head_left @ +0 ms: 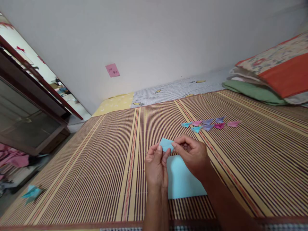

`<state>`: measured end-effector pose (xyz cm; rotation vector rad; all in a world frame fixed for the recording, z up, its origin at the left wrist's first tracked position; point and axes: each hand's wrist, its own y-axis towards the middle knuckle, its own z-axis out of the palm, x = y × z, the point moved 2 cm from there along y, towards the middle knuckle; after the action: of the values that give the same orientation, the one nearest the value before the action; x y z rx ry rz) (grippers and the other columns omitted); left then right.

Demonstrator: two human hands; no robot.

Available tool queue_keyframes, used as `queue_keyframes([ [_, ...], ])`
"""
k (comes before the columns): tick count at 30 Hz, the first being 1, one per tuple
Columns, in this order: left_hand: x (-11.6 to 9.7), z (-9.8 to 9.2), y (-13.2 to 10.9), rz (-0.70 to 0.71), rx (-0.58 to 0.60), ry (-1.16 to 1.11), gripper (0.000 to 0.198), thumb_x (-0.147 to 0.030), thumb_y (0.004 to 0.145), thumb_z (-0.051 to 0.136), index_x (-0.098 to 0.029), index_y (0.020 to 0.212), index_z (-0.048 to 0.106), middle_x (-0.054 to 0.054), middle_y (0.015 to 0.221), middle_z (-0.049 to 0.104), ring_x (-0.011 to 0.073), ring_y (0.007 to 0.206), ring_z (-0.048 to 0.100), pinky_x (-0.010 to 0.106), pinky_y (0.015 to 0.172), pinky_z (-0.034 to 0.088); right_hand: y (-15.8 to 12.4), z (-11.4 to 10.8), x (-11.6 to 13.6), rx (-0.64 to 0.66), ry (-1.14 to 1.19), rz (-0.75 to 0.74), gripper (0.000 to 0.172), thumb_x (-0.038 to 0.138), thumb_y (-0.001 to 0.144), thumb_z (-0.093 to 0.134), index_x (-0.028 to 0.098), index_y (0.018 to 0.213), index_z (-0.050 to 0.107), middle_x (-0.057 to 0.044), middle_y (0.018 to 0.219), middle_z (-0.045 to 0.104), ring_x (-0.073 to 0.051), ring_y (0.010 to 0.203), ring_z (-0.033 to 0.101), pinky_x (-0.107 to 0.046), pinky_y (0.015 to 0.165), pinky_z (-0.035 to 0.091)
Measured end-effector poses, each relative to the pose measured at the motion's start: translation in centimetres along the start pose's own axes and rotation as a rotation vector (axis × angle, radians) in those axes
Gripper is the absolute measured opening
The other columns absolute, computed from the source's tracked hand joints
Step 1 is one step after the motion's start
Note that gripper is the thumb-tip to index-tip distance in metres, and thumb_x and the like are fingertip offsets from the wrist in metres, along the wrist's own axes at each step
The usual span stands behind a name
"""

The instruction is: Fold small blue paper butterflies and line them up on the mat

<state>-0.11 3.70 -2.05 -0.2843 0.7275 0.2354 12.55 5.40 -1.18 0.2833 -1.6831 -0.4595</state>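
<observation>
A small light-blue folded paper [166,144] is held up between my two hands, above the striped mat. My left hand [156,166] pinches its left side with the thumb on top. On its right edge, the thumb and fingers of my right hand [193,153] are closed. Beneath my hands lies a larger flat light-blue sheet [184,179], partly covered by them. Beyond my right hand, several small folded paper pieces [208,124] in blue, pink and purple sit in two rows.
A striped bamboo mat [96,166] spreads under everything. At the far right are a stacked quilt [276,70] and a green cloth [255,93]. A teal paper piece [32,193] lies near the left edge. A pink note [112,70] hangs on the wall.
</observation>
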Motion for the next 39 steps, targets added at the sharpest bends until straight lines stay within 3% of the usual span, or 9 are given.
queue_keyframes([
  [8, -0.1, 0.1, 0.1, -0.044, -0.034, -0.018, 0.005, -0.008, 0.078, 0.079, -0.008, 0.076, 0.074, 0.006, 0.077, 0.072, 0.0125, 0.072, 0.070, 0.023, 0.071, 0.062, -0.1, 0.2, 1.4, 0.037, -0.061, -0.105, 0.015, 0.018, 0.089, 0.063, 0.021, 0.075, 0.062, -0.001, 0.075, 0.063, -0.016, 0.069, 0.060, -0.030, 0.065, 0.048],
  [13, -0.3, 0.1, 0.0, -0.074, -0.090, -0.060, 0.010, -0.001, 0.078, 0.075, -0.008, 0.071, 0.072, 0.005, 0.074, 0.070, 0.0122, 0.070, 0.070, 0.024, 0.070, 0.064, -0.1, 0.2, 1.3, 0.041, -0.030, -0.090, 0.015, 0.018, 0.090, 0.063, 0.021, 0.075, 0.060, 0.000, 0.075, 0.062, -0.016, 0.069, 0.059, -0.030, 0.064, 0.048],
  [18, -0.7, 0.2, -0.2, -0.080, -0.042, -0.064, 0.008, -0.006, 0.079, 0.076, -0.007, 0.071, 0.074, 0.007, 0.074, 0.070, 0.0133, 0.069, 0.069, 0.027, 0.070, 0.065, 0.0, 0.2, 0.9, 0.083, -0.009, -0.102, 0.014, 0.016, 0.090, 0.063, 0.021, 0.076, 0.061, 0.000, 0.076, 0.062, -0.016, 0.071, 0.060, -0.030, 0.065, 0.048],
  [27, -0.6, -0.1, 0.0, -0.087, -0.058, -0.055, 0.011, -0.008, 0.066, 0.086, -0.008, 0.068, 0.074, 0.006, 0.071, 0.070, 0.0127, 0.067, 0.068, 0.025, 0.066, 0.064, 0.0, 0.1, 0.8, 0.102, 0.010, -0.115, 0.014, 0.015, 0.089, 0.064, 0.020, 0.076, 0.062, 0.000, 0.078, 0.063, -0.016, 0.073, 0.061, -0.029, 0.067, 0.048],
  [31, -0.5, 0.0, -0.1, -0.030, -0.041, -0.029, 0.019, -0.016, 0.060, 0.091, -0.009, 0.069, 0.075, 0.005, 0.071, 0.070, 0.0122, 0.067, 0.068, 0.023, 0.066, 0.062, 0.0, 0.4, 0.2, 0.068, 0.104, -0.012, 0.008, 0.021, 0.087, 0.069, 0.020, 0.082, 0.062, 0.000, 0.077, 0.063, -0.015, 0.070, 0.061, -0.029, 0.065, 0.050],
  [35, -0.3, 0.0, -0.2, 0.059, -0.013, 0.059, 0.026, -0.027, 0.060, 0.092, -0.011, 0.072, 0.077, 0.005, 0.075, 0.073, 0.0129, 0.070, 0.069, 0.022, 0.066, 0.060, 0.0, 0.7, -0.4, 0.063, 0.275, 0.138, 0.019, 0.029, 0.083, 0.074, 0.020, 0.098, 0.066, -0.001, 0.082, 0.065, -0.017, 0.074, 0.064, -0.029, 0.067, 0.054],
  [39, 0.1, -0.3, -0.3, 0.151, 0.013, 0.231, 0.024, -0.034, 0.069, 0.087, -0.014, 0.080, 0.079, 0.004, 0.077, 0.074, 0.0133, 0.070, 0.069, 0.024, 0.067, 0.058, 0.3, 0.4, -0.7, 0.135, 0.288, 0.194, 0.014, 0.033, 0.086, 0.071, 0.019, 0.086, 0.072, -0.002, 0.075, 0.067, -0.016, 0.070, 0.062, -0.027, 0.063, 0.051],
])
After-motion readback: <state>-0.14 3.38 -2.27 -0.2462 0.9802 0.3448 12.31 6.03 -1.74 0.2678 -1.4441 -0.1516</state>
